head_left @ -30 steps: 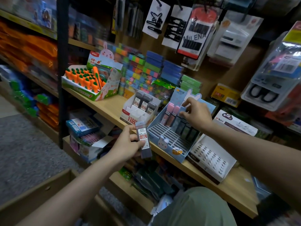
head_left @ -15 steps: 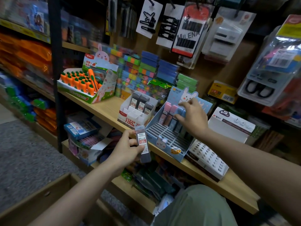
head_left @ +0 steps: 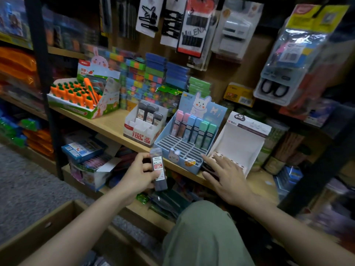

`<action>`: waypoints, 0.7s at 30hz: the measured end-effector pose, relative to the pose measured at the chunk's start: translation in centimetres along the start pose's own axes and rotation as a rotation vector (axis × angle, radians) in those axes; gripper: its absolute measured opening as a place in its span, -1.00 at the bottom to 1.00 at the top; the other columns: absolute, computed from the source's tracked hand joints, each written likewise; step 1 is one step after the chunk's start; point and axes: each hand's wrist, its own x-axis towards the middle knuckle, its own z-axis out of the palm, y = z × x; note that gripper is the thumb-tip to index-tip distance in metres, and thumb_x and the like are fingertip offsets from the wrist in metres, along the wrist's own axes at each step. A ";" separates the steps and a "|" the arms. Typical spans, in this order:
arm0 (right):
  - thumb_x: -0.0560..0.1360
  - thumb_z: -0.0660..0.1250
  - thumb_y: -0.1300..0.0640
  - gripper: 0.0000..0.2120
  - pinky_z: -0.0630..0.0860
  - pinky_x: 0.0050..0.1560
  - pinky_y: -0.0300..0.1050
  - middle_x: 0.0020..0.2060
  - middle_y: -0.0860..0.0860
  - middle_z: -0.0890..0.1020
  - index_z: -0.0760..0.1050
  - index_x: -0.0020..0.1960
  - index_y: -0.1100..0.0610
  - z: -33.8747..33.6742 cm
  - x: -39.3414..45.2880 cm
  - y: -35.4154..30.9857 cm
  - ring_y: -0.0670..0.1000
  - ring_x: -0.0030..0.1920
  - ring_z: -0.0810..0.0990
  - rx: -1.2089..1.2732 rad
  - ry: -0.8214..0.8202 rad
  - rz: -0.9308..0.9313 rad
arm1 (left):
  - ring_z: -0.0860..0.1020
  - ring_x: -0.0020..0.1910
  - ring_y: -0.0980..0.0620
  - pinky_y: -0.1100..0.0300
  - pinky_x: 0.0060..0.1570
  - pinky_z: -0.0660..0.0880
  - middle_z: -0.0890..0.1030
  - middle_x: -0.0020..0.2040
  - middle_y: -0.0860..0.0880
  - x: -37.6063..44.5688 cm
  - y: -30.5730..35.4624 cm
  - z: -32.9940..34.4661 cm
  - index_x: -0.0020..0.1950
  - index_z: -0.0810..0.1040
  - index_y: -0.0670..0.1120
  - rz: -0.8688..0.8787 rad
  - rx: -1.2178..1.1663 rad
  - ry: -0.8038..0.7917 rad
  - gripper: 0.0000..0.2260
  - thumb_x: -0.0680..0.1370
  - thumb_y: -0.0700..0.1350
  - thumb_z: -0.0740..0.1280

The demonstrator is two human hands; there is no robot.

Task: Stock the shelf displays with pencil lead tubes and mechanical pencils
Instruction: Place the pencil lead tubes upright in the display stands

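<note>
At shelf | left hand pinches lead tube | right hand open, empty | step: stocking tubes | next: slot into white box

Single head-worn view, wide-angle, looking forward and down from my crouched position at the wooden shelf, close enough that my left hand and right hand fill the lower middle of the frame and my knee cuts in at the bottom. The camera faces the back panel hung with carded goods; frame edges bend and blur. No second view, so no overlap to record.
</note>
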 end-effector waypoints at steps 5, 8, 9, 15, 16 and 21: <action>0.58 -0.05 -0.31 -0.46 0.24 0.39 0.03 0.46 -0.04 0.33 0.03 0.54 -0.27 0.1 -1.8 0.9 0.05 0.46 0.26 0.041 0.052 -0.075 | 0.69 -0.09 0.03 0.05 -0.20 0.63 0.69 -0.02 -0.08 -0.6 -0.3 0.0 0.12 0.38 0.11 -0.001 0.003 -0.006 -0.63 0.54 -0.35 0.33; 0.57 0.23 -0.18 -0.46 0.42 0.26 0.11 0.36 0.09 0.41 0.26 0.50 -0.10 -0.3 -0.9 0.5 0.13 0.34 0.39 0.078 0.198 -0.070 | 0.70 -0.10 0.04 0.09 -0.25 0.62 0.69 -0.03 -0.08 -0.7 -0.4 -0.2 0.11 0.38 0.12 -0.003 -0.001 -0.002 -0.62 0.54 -0.35 0.33; 0.55 0.29 -0.14 -0.47 0.45 0.24 0.13 0.34 0.12 0.43 0.33 0.48 -0.05 -0.4 -0.3 -0.1 0.15 0.32 0.41 0.070 0.227 -0.089 | 0.69 -0.10 0.04 0.09 -0.26 0.62 0.69 -0.03 -0.08 -0.8 -0.4 -0.3 0.11 0.38 0.12 -0.005 0.005 0.000 -0.62 0.54 -0.34 0.33; 0.49 0.37 -0.12 -0.66 0.42 0.05 0.05 0.12 0.08 0.53 0.60 0.17 0.04 -1.0 3.8 -4.8 0.13 0.12 0.48 -0.065 0.351 -0.178 | 0.68 -0.05 0.02 0.15 -0.27 0.60 0.70 -0.02 -0.06 -0.5 -0.6 -1.2 0.09 0.37 0.15 -0.019 0.036 0.025 -0.64 0.55 -0.31 0.34; 0.51 0.33 -0.12 -0.65 0.41 0.08 0.04 0.15 0.08 0.53 0.58 0.19 0.06 -0.9 4.5 -5.5 0.13 0.15 0.48 -0.054 0.325 -0.216 | 0.68 -0.04 0.01 0.14 -0.26 0.60 0.70 -0.03 -0.05 -0.4 -0.7 -1.3 0.09 0.37 0.15 -0.020 0.034 0.027 -0.64 0.55 -0.31 0.34; 0.61 0.20 0.00 -0.70 0.44 0.16 -0.05 0.19 0.06 0.55 0.47 0.25 0.13 -0.1 7.4 -7.1 0.10 0.19 0.52 0.043 0.070 -0.278 | 0.68 -0.06 0.01 0.09 -0.23 0.61 0.71 -0.06 -0.03 0.0 -0.7 -1.7 0.11 0.38 0.14 -0.010 0.010 0.026 -0.63 0.54 -0.32 0.34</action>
